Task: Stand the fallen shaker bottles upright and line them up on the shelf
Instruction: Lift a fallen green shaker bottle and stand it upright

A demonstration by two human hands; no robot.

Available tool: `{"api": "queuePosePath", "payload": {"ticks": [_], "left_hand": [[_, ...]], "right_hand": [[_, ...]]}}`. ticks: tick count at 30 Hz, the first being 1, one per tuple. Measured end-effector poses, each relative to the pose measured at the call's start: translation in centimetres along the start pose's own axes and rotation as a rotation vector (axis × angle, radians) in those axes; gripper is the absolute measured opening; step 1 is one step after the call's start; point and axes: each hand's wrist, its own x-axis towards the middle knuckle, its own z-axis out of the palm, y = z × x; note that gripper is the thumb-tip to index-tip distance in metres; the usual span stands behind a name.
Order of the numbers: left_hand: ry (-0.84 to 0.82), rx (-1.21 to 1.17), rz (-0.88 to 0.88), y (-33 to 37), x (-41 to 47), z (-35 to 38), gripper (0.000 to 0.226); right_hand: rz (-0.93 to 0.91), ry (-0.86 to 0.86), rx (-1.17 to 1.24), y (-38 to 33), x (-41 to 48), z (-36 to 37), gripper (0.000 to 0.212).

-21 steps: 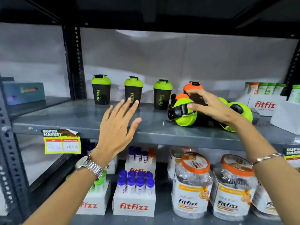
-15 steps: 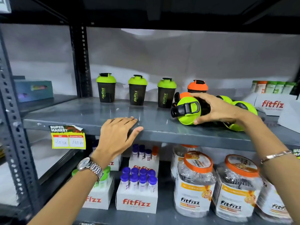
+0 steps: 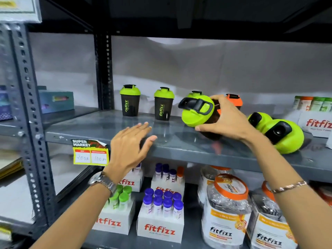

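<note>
Head-camera view: a shaker bottle with a lime-green lid and black flip cap [image 3: 196, 112] is tilted with its lid toward the left, clasped around its dark body by the right hand [image 3: 225, 121], thumb under the lower edge and fingers curled over the top. Whether the bottle's underside touches the grey metal shelf [image 3: 111, 130] cannot be told, as the hand covers it. Behind the held bottle, mostly hidden, the green top of another upright shaker [image 3: 193, 94] pokes up, and just right of it shows an orange-lidded shaker [image 3: 233, 100], partly covered by the fingers. Two black shakers with green lids stand upright at the back of the shelf, one at far left [image 3: 130, 100] and one beside it [image 3: 163, 104], both printed with "fitfizz". To the right of the wrist, two more green-lidded shakers lie on their sides: a nearer, larger-looking one [image 3: 285, 137] and one behind it [image 3: 258, 119], touching each other.

The left hand [image 3: 129, 150] is spread flat and empty, fingers open, over the shelf's front edge; a metal watch [image 3: 104, 182] is on that wrist, a thin bracelet [image 3: 289, 186] on the right. A yellow price tag [image 3: 89, 154] hangs from the shelf lip. Below, white fitfizz boxes of purple-capped tubes [image 3: 162, 212] and orange-lidded jars [image 3: 228, 214] fill the lower shelf.
</note>
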Motion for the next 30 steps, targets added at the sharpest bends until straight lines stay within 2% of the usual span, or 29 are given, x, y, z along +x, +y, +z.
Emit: {"api": "queuePosePath", "payload": {"ticks": [5, 8, 12, 14, 17, 18, 21, 23, 24, 26, 28, 30], "left_hand": [[0.136, 0.046, -0.198, -7.8, -0.9, -2.8, 0.052], [0.079, 0.097, -0.232, -10.4, -1.3, -3.3, 0.055], [0.029, 0.130, -0.182, -11.4, -1.2, -2.8, 0.055], [0.031, 0.108, -0.189, -11.4, -1.2, -2.7, 0.053], [0.033, 0.085, -0.200, -11.5, -1.3, -2.4, 0.052], [0.031, 0.075, -0.202, -11.6, -1.3, -2.3, 0.051], [0.049, 0.057, -0.200, -11.8, -1.3, -2.2, 0.050], [0.051, 0.046, -0.200, -11.8, -1.4, -2.1, 0.049], [0.055, 0.041, -0.199, -11.8, -1.4, -2.1, 0.049], [0.065, 0.033, -0.204, -11.9, -1.5, -2.1, 0.049], [0.074, 0.026, -0.200, -12.0, -1.4, -2.0, 0.049], [0.077, 0.021, -0.198, -12.0, -1.4, -2.0, 0.049]], "right_hand": [[0.082, 0.059, 0.380, -5.8, 5.2, 6.7, 0.086], [0.190, 0.049, 0.585, -8.8, 8.1, 11.1, 0.083], [0.314, 0.027, 0.768, -11.3, 11.1, 16.0, 0.082], [0.369, -0.010, 0.806, -11.8, 11.7, 17.5, 0.078], [0.368, -0.024, 0.839, -12.1, 12.3, 18.7, 0.059], [0.368, -0.034, 0.845, -12.2, 12.5, 19.1, 0.062], [0.380, -0.048, 0.692, -12.9, 12.8, 20.0, 0.107], [0.386, -0.018, 0.486, -13.4, 12.8, 20.6, 0.121], [0.379, 0.000, 0.453, -13.5, 12.8, 20.7, 0.118], [0.376, -0.008, 0.537, -13.6, 13.2, 20.8, 0.101], [0.400, -0.100, 0.664, -13.4, 13.4, 20.5, 0.087], [0.404, -0.184, 0.697, -13.2, 13.4, 20.6, 0.095]]}}
